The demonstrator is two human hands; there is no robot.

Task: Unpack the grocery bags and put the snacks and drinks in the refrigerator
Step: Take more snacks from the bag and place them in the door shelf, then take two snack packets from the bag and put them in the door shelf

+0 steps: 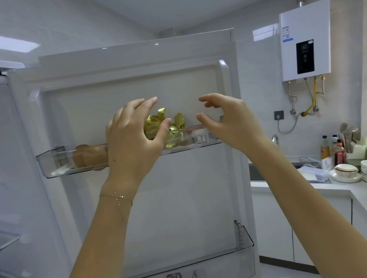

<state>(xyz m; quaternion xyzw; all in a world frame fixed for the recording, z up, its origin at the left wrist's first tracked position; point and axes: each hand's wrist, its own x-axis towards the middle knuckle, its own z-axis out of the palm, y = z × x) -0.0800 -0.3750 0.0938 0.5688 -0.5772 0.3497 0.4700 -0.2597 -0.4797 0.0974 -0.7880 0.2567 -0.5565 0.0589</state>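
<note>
Two bare forearms rise from the bottom edge toward the open refrigerator door (pixel 163 202), the left wrist wearing a thin bracelet (pixel 117 197). Both hands are lifted to the upper door shelf (pixel 54 164), a clear plastic bin. The left hand (pixel 133 144) is seen from the back, wrist slightly bent. Its fingers (pixel 145 102) stretch forward above the gold foil snack (pixel 153 124), and the thumb (pixel 165 126) lies across the front of the wrapper. The hand is spread rather than clenched, and whether the thumb actually touches the foil cannot be told. The right hand (pixel 230 121) hovers just beside the shelf's right end, fingers loosely curled with thumb and forefinger apart, holding nothing. The snack sits in the middle of the shelf, its crinkled foil ends sticking up above the rim. It lies between brown rounded items (pixel 89 156) on the left and a small labelled jar (pixel 201 137) on the right. By its look the snack is light, and the foil is thin, crushable and a little slick. It likely wants a gentle pinch low on the body rather than on the twisted ends, which could tear or unfold. A lower door bin (pixel 222 269) holds something flat that is hard to make out.
</note>
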